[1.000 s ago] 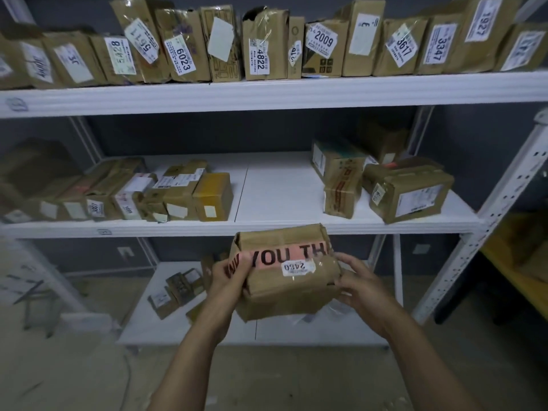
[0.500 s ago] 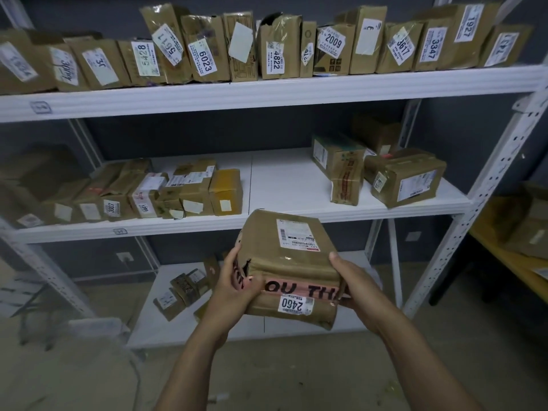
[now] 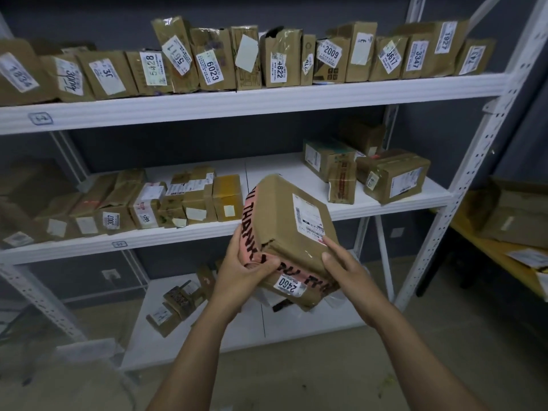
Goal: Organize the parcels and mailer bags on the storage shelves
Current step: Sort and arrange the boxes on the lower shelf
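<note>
I hold a brown cardboard parcel [image 3: 284, 221] with pink "THANK YOU" tape and a white sticker reading 2460, tilted in front of the middle shelf [image 3: 296, 176]. My left hand [image 3: 244, 271] grips its near left corner, thumb curled over the taped edge. My right hand [image 3: 344, 268] holds the near right side, fingertips on the top by the shipping label. The top shelf [image 3: 252, 97] carries a full row of upright numbered parcels. Small boxes [image 3: 166, 203] crowd the left of the middle shelf, and three larger boxes [image 3: 391, 173] sit at its right.
The bottom shelf [image 3: 311, 321] holds a few small parcels [image 3: 175, 304] at its left. White perforated uprights [image 3: 462, 191] frame the rack on the right. A yellow table [image 3: 504, 247] with cartons stands at the far right. A bare white stretch lies in the middle of the middle shelf.
The parcel has turned and tilted up in my hands, so its labelled top now faces me and the taped side points left. It has also risen towards the middle shelf.
</note>
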{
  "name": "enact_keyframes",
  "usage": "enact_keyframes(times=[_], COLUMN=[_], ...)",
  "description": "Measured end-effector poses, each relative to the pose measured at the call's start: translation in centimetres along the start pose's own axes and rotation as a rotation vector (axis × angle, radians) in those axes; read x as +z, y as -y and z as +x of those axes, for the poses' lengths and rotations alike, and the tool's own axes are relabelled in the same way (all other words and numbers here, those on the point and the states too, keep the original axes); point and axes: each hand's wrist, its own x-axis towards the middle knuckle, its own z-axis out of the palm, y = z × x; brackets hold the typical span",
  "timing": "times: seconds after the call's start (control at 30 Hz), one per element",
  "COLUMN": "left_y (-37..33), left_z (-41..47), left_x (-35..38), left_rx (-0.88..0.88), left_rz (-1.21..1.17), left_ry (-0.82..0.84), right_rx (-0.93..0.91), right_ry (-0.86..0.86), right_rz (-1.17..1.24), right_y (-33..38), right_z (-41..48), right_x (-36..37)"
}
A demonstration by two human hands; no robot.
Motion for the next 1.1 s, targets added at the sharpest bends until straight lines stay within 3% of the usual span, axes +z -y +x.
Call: enact_keyframes(times=[0.17,0.47,0.73,1.1], left_y=[-1.0,-2.3,-0.6,2.2], left_z=[4.0,15.2,23.6,27.5], left_x=[1.1,3.2,2.5,-2.5], left_rx=[0.024,0.209,0.148,0.136], left_rz=[-0.056,0.175,0.348,0.675], left_ry=[-0.025,-0.064,-0.113,-0.168], right_rx=[-0.051,-0.259,-0.319,-0.387], right_ry=[0.055,0.103,0.181,0.147], right_rz=[-0.322,-0.228,-0.234,-0.485], right_y=[0.5,1.9,4.0,3.1], right_z=[4.5,16.8,27.4,34.3], right_x=[-1.0,-2.8,-2.3,2.0])
